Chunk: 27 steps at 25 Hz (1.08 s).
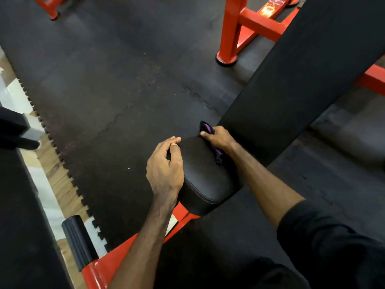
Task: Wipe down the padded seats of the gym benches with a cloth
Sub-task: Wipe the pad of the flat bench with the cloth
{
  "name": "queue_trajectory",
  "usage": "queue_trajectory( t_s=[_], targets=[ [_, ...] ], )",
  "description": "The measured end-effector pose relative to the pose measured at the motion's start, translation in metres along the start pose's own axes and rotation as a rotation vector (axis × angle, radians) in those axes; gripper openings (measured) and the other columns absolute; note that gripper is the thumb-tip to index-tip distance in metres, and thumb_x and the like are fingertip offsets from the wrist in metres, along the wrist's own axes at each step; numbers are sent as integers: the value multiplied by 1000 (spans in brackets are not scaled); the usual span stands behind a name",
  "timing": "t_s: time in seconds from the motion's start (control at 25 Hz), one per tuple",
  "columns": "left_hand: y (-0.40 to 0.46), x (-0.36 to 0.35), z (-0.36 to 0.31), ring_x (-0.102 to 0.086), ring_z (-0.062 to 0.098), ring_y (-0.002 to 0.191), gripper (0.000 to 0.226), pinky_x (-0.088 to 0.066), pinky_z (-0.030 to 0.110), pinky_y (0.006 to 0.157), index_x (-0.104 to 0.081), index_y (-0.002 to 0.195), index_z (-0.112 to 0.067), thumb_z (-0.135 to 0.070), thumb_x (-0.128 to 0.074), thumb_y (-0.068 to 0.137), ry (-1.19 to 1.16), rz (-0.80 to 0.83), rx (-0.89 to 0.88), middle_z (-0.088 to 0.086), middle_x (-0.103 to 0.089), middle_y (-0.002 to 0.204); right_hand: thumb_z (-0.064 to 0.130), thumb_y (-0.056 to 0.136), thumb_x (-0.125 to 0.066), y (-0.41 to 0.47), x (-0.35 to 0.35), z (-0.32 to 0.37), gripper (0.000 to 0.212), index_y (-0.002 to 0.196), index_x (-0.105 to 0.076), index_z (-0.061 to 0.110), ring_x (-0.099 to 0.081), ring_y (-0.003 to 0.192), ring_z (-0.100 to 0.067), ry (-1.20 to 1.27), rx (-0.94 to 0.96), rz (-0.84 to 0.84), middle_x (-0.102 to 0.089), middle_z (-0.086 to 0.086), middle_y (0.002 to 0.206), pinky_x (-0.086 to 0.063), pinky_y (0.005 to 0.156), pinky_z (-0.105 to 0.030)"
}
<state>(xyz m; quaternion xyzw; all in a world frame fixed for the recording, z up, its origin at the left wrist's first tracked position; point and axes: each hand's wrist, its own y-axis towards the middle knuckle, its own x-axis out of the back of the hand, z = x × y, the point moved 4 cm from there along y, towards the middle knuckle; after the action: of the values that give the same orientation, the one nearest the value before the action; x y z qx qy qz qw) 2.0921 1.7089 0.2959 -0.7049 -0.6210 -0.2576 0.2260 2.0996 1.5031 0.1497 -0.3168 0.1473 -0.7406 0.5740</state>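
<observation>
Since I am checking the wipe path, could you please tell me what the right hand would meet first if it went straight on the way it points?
Probably the long back pad: the right hand with the cloth sits beside its lower end.

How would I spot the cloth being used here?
Find the long black backrest pad slanting across the right side, and follow it down to the small black seat pad. At the gap between them, the right hand grips the cloth: dark with purple, the only purple thing among black and red.

Dim, soft blur, wide-angle edge warp
</observation>
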Motion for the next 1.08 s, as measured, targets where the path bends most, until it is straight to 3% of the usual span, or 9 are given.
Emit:
queue_trajectory(
  t_s=[0.16, 0.36, 0.48, 0.6, 0.76, 0.96, 1.08],
  targets=[
    [0, 1, -2, -63, -7, 119, 32, -50, 23, 99, -80, 113, -38, -29, -51, 102, 0, 1, 7, -28, -72, 122, 48, 100, -70, -22, 10, -42, 41, 107, -77, 8, -76, 101, -29, 154, -5, 11, -80, -12, 104, -60, 96, -52],
    [-2, 2, -3, -63, -6, 122, 33, -53, 33, 106, -78, 119, -39, -33, -50, 102, 10, 12, 31, -29, -72, 125, 32, 103, -71, -74, 12, -104, 24, 106, -80, 10, -76, 102, -26, 432, -89, 21, -81, -12, 104, -59, 98, -50],
    [-3, 1, -4, -65, -4, 120, 34, -55, 39, 106, -77, 123, -39, -34, -50, 102, 11, 10, 38, -29, -72, 125, 34, 100, -75, -26, 8, -69, 26, 102, -78, 8, -76, 97, -27, 292, -54, 16, -80, -17, 104, -60, 95, -52],
    [-3, 3, -4, -72, 10, 109, 36, -59, 47, 96, -75, 126, -43, -38, -49, 101, -6, 10, 31, -29, -73, 122, 44, 97, -75, 17, -2, -27, 37, 107, -76, 8, -76, 97, -29, 100, 6, 9, -79, -13, 103, -61, 91, -48],
    [-3, 3, -6, -73, 19, 115, 39, -59, 52, 99, -71, 134, -45, -42, -48, 101, -24, -3, 4, -26, -73, 128, 44, 100, -73, 39, -12, 13, 33, 111, -76, 12, -76, 96, -25, 15, 198, 155, -80, -11, 106, -61, 95, -49],
    [-2, 0, -1, -65, 38, 126, 47, -55, 60, 104, -55, 148, -51, -54, -43, 103, -16, 9, 21, 9, -73, 131, 45, 100, -71, 36, -14, 30, 31, 119, -75, 19, -76, 104, -22, -22, 389, 284, -80, -2, 109, -58, 99, -52],
    [-2, 1, -3, -58, 24, 140, 52, -48, 50, 117, -47, 156, -50, -58, -39, 105, 16, 16, 29, 1, -64, 149, 46, 100, -71, 12, -20, 67, 33, 121, -74, 21, -76, 97, -17, -100, 536, 404, -80, -2, 108, -60, 92, -47]
  ],
)
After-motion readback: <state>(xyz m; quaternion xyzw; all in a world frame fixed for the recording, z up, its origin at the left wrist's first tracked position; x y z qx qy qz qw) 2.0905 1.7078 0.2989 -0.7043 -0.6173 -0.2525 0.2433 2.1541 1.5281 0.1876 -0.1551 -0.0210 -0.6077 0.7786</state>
